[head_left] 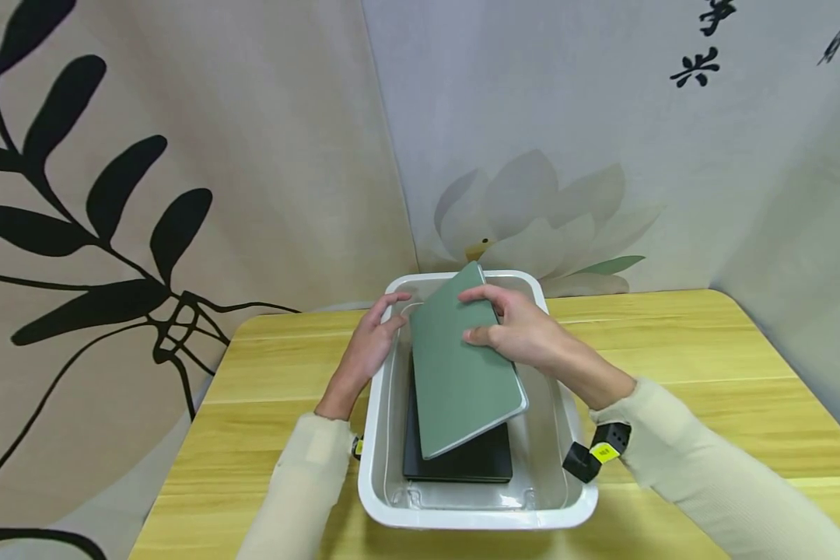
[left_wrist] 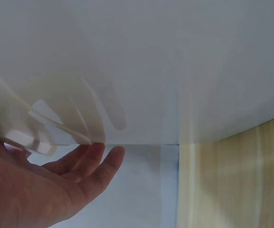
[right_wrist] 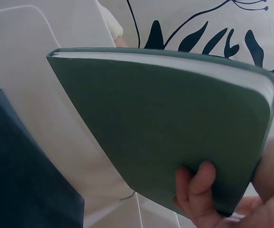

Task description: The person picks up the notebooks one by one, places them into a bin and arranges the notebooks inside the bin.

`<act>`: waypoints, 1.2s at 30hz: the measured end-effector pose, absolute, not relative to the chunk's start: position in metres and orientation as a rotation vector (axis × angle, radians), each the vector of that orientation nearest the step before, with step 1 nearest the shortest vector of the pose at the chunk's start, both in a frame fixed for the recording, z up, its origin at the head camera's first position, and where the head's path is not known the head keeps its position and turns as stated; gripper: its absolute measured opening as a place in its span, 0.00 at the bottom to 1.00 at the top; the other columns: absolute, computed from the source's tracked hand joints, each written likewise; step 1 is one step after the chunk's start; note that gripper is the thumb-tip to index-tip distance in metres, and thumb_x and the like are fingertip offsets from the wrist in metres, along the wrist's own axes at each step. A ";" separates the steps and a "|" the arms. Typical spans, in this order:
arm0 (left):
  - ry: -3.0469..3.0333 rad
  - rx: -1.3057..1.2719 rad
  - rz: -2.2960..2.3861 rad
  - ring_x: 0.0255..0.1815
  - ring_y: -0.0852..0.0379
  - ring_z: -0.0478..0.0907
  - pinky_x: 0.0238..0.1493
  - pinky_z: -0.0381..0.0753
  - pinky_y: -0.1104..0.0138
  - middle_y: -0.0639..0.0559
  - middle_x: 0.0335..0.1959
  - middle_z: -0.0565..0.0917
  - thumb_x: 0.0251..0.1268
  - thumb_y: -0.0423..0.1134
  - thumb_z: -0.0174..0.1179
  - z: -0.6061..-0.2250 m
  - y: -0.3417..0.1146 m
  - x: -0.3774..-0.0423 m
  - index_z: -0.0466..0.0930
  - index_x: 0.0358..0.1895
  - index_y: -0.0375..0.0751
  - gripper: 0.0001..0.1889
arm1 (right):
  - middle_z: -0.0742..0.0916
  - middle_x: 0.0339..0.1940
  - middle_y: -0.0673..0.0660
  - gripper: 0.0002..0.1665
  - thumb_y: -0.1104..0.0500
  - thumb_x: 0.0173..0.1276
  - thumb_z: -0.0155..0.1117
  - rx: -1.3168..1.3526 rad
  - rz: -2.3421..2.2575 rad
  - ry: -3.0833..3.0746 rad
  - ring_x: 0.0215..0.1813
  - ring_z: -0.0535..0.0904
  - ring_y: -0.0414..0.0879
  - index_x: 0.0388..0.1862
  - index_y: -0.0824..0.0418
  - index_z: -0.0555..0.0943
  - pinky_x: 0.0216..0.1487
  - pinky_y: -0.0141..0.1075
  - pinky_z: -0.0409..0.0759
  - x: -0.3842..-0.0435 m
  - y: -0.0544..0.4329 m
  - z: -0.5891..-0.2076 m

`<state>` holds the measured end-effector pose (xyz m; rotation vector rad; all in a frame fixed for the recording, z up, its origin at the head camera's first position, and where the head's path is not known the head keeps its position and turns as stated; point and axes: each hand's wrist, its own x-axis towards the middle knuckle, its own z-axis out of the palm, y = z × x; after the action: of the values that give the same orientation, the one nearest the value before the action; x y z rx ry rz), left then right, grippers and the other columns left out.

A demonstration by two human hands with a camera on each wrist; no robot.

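Note:
My right hand [head_left: 525, 327] holds a green notebook [head_left: 455, 373] by its far right edge. In the right wrist view, fingers [right_wrist: 201, 190] press the underside of the green notebook [right_wrist: 165, 128], and white page edges show along its side. The notebook is tilted above a black notebook [head_left: 462, 459], which lies on the floor of a white plastic basin [head_left: 476, 519]. At the basin's left rim, my left hand [head_left: 367, 350] grips the edge with thumb and fingers. In the left wrist view, fingertips of the left hand [left_wrist: 56, 185] touch the basin's outer wall [left_wrist: 141, 71].
The basin stands on a light wooden table [head_left: 672, 373]. Behind the table hangs a pale cloth backdrop [head_left: 287, 155] printed with dark leaves and a lotus. A black device with a yellow label [head_left: 602, 451] is strapped at the right wrist.

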<state>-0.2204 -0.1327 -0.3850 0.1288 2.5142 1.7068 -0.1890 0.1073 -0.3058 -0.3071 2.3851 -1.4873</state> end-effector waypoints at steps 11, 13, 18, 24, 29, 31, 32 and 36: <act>2.518 0.120 1.703 0.73 0.47 0.60 0.68 0.61 0.41 0.52 0.76 0.62 0.76 0.45 0.46 -0.384 -0.132 -0.219 0.70 0.67 0.59 0.20 | 0.80 0.59 0.66 0.32 0.63 0.64 0.67 -0.294 -1.459 2.427 0.46 0.82 0.52 0.68 0.59 0.73 0.45 0.40 0.80 -0.190 0.099 -0.309; 2.516 0.122 1.704 0.73 0.47 0.60 0.68 0.61 0.40 0.52 0.76 0.62 0.76 0.45 0.46 -0.384 -0.132 -0.218 0.70 0.67 0.59 0.20 | 0.79 0.60 0.66 0.32 0.63 0.64 0.67 -0.286 -1.460 2.429 0.47 0.81 0.52 0.68 0.58 0.73 0.46 0.40 0.79 -0.189 0.097 -0.309; 2.503 0.121 1.710 0.72 0.46 0.61 0.67 0.62 0.40 0.52 0.76 0.62 0.76 0.45 0.45 -0.384 -0.132 -0.218 0.70 0.67 0.58 0.20 | 0.78 0.63 0.65 0.32 0.63 0.64 0.67 -0.268 -1.425 2.463 0.51 0.79 0.54 0.67 0.57 0.73 0.50 0.43 0.78 -0.187 0.092 -0.310; 2.468 0.109 1.719 0.67 0.43 0.66 0.61 0.69 0.41 0.52 0.74 0.63 0.76 0.45 0.45 -0.383 -0.132 -0.216 0.70 0.67 0.59 0.20 | 0.78 0.64 0.65 0.31 0.62 0.62 0.68 -0.253 -1.410 2.494 0.53 0.78 0.55 0.66 0.57 0.75 0.52 0.45 0.78 -0.187 0.087 -0.316; 2.450 0.089 1.712 0.64 0.41 0.69 0.58 0.73 0.42 0.51 0.73 0.64 0.76 0.47 0.44 -0.383 -0.133 -0.216 0.69 0.68 0.59 0.21 | 0.77 0.64 0.64 0.32 0.62 0.61 0.69 -0.245 -1.406 2.498 0.53 0.78 0.55 0.66 0.57 0.75 0.51 0.45 0.78 -0.186 0.084 -0.319; 2.451 0.081 1.711 0.64 0.41 0.69 0.57 0.73 0.42 0.51 0.72 0.65 0.76 0.47 0.45 -0.383 -0.133 -0.216 0.69 0.68 0.59 0.21 | 0.77 0.64 0.65 0.32 0.62 0.61 0.69 -0.246 -1.414 2.489 0.53 0.79 0.55 0.66 0.58 0.74 0.50 0.44 0.79 -0.187 0.082 -0.320; 2.453 0.077 1.711 0.64 0.41 0.69 0.57 0.73 0.42 0.51 0.72 0.65 0.76 0.47 0.45 -0.383 -0.133 -0.215 0.69 0.68 0.59 0.21 | 0.77 0.63 0.65 0.32 0.63 0.61 0.69 -0.243 -1.420 2.482 0.52 0.79 0.55 0.66 0.58 0.74 0.49 0.44 0.79 -0.187 0.081 -0.321; 2.454 0.073 1.710 0.64 0.41 0.69 0.58 0.73 0.42 0.51 0.72 0.65 0.76 0.47 0.45 -0.384 -0.133 -0.216 0.69 0.68 0.60 0.20 | 0.77 0.62 0.65 0.32 0.63 0.61 0.68 -0.243 -1.442 2.461 0.52 0.79 0.55 0.66 0.60 0.74 0.48 0.43 0.79 -0.188 0.078 -0.323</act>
<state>-0.2158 -0.1330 -0.3844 0.0733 2.4540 1.7101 -0.1880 0.0784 -0.3230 -0.2433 2.4607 -1.4420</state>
